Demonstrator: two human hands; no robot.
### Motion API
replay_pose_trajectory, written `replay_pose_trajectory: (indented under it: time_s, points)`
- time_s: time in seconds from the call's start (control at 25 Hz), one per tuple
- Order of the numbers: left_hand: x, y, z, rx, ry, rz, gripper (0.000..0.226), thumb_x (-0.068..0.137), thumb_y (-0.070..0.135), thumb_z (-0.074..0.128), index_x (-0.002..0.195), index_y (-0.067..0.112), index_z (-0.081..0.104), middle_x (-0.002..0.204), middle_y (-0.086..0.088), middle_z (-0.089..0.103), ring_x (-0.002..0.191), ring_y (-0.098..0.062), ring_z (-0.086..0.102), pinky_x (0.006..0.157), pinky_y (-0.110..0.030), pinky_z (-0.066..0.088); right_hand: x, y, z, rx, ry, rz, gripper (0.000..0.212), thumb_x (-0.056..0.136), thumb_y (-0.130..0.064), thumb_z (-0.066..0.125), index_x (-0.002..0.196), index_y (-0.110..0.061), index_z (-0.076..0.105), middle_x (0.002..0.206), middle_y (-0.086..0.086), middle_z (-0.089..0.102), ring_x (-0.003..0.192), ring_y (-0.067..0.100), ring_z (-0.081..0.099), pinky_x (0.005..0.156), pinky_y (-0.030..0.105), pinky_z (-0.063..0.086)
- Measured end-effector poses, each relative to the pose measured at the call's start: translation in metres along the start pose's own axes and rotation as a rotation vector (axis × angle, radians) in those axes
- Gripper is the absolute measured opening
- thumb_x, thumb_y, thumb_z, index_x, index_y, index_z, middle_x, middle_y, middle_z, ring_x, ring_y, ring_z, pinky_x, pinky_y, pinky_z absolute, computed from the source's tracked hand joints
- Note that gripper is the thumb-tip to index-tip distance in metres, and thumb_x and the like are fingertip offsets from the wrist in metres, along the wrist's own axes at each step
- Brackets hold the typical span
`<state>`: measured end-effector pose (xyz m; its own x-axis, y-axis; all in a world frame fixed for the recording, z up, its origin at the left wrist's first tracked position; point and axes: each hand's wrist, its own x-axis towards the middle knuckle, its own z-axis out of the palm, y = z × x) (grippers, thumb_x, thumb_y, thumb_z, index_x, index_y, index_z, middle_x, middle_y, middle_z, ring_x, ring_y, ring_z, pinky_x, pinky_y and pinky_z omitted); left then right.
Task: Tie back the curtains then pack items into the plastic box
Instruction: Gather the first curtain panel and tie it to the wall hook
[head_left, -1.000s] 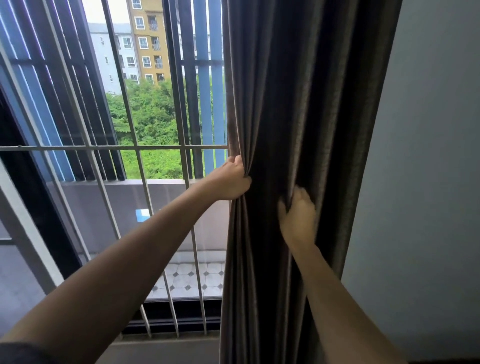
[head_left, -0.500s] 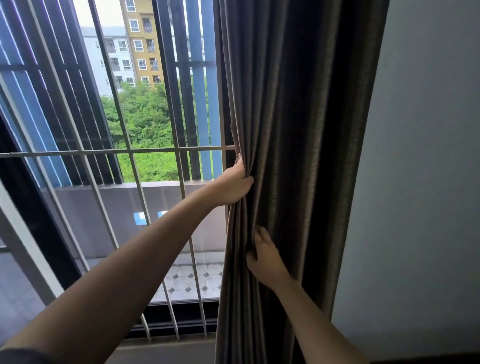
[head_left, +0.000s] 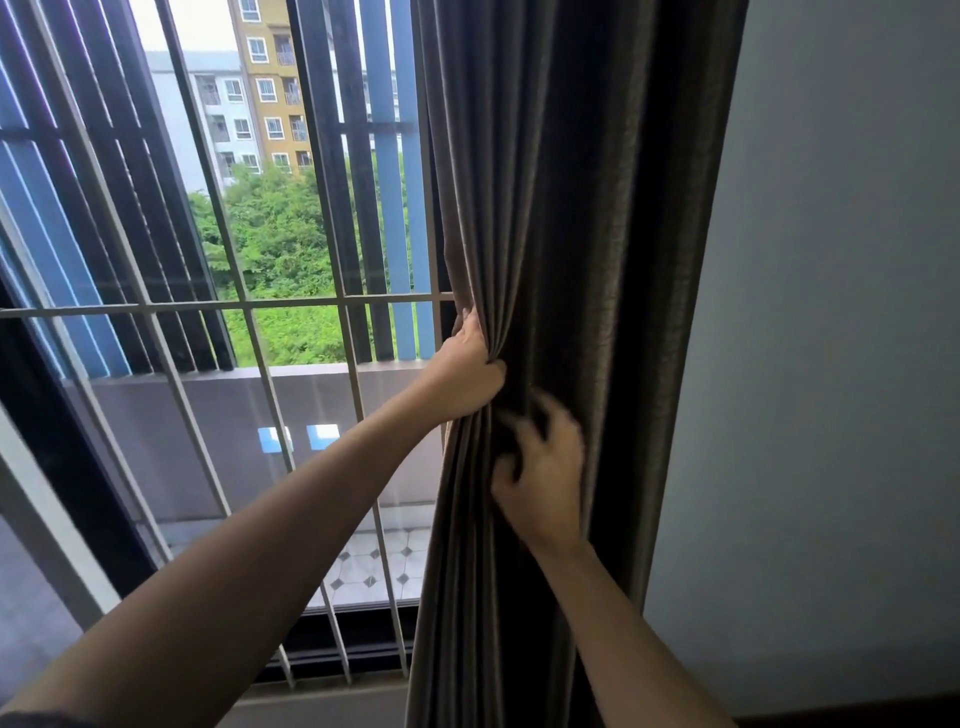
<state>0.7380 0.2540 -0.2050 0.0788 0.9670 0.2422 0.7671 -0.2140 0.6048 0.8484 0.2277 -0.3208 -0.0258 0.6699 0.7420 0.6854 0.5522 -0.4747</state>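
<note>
The left hand grips the window-side edge of a dark grey-brown pleated fabric curtain, fingers curled tight round a bunch of folds, at the same spot as half a second ago, level with the horizontal bar of the white metal window grille. The right hand has come up from lower on the cloth. It now sits just below and to the right of the left hand, blurred, with its fingers curled into the pleats and the thumb pressing a fold from the left. The curtain hangs upright, its long axis running top to bottom. It is gathered into a narrow column between the window and the plain grey wall. Both hands lie on its front face, about halfway down.
</note>
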Motion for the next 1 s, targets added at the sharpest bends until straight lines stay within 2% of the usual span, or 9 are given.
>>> replay_pose_trajectory:
  time_s: [0.08,0.12,0.16,0.28,0.4,0.48,0.64,0.84,1.0]
  points:
    - [-0.005,-0.002,-0.004,-0.043,-0.018,-0.007,0.073,0.086,0.006,0.042,0.149,0.014,0.009,0.147,-0.013,0.034,0.127,-0.031,0.041,0.102,-0.034,0.038,0.026,-0.004,-0.024,0.037,0.451,0.067,0.041,0.077,-0.009,0.061,0.118,-0.012,0.054,0.138,0.019,0.041,0.127,0.028,0.038,0.108,0.040,0.033]
    - [-0.006,-0.003,-0.007,-0.060,-0.021,-0.011,0.072,0.087,0.005,0.042,0.150,0.014,0.008,0.144,-0.011,0.038,0.121,-0.028,0.046,0.094,-0.029,0.040,0.040,-0.006,-0.038,0.079,0.522,0.121,0.045,0.080,-0.011,0.062,0.123,-0.012,0.048,0.140,0.018,0.038,0.129,0.026,0.037,0.109,0.040,0.034]
    - [-0.008,-0.003,-0.009,-0.075,-0.026,-0.016,0.072,0.088,0.004,0.042,0.150,0.015,0.007,0.140,-0.010,0.042,0.114,-0.024,0.049,0.085,-0.025,0.040,0.053,-0.004,-0.047,0.174,0.482,0.189,0.052,0.083,-0.012,0.063,0.130,-0.013,0.042,0.141,0.015,0.038,0.128,0.023,0.039,0.109,0.039,0.036]
    - [-0.008,-0.004,-0.011,-0.095,-0.030,-0.011,0.070,0.088,0.004,0.045,0.148,0.014,0.012,0.126,-0.006,0.047,0.112,-0.024,0.050,0.079,-0.023,0.038,0.064,0.007,-0.043,0.351,0.037,0.275,0.061,0.088,-0.005,0.057,0.141,-0.018,0.029,0.129,0.008,0.054,0.113,0.017,0.055,0.100,0.040,0.047]
    - [-0.008,-0.003,-0.008,-0.096,-0.028,-0.003,0.071,0.086,0.003,0.046,0.148,0.013,0.013,0.138,-0.009,0.041,0.126,-0.028,0.043,0.096,-0.029,0.039,0.031,0.013,-0.014,0.116,-0.279,0.247,0.068,0.086,-0.002,0.054,0.145,-0.017,0.023,0.129,0.012,0.056,0.114,0.026,0.058,0.100,0.042,0.047]
    - [-0.006,-0.004,-0.006,-0.102,-0.045,-0.001,0.073,0.086,0.004,0.045,0.149,0.013,0.010,0.148,-0.012,0.032,0.134,-0.030,0.034,0.108,-0.036,0.034,0.007,0.011,0.002,0.111,-0.413,0.276,0.073,0.083,-0.005,0.051,0.146,-0.017,0.018,0.129,0.014,0.055,0.114,0.030,0.057,0.101,0.041,0.045]
    - [-0.001,-0.003,-0.002,-0.149,-0.063,0.015,0.076,0.084,0.006,0.041,0.150,0.018,0.005,0.152,-0.008,0.025,0.137,-0.028,0.031,0.109,-0.036,0.031,-0.005,0.018,0.017,0.147,-0.554,0.313,0.076,0.078,-0.011,0.050,0.145,-0.022,0.016,0.128,0.014,0.054,0.118,0.033,0.053,0.103,0.045,0.043]
    - [-0.001,0.008,0.003,-0.204,-0.098,0.037,0.077,0.086,0.008,0.044,0.150,0.022,0.004,0.151,-0.005,0.025,0.134,-0.027,0.034,0.109,-0.038,0.033,0.000,0.015,0.017,0.116,-0.606,0.321,0.057,0.077,-0.007,0.049,0.133,-0.009,0.035,0.120,0.019,0.056,0.114,0.036,0.053,0.099,0.042,0.044]
    - [-0.003,0.017,0.008,-0.111,-0.075,0.059,0.084,0.073,0.041,0.057,0.145,0.018,0.021,0.145,0.000,0.033,0.129,-0.028,0.041,0.105,-0.046,0.039,0.000,0.006,0.023,0.106,-0.608,0.244,0.061,0.074,-0.007,0.049,0.133,-0.004,0.036,0.120,0.021,0.055,0.112,0.035,0.054,0.100,0.040,0.044]
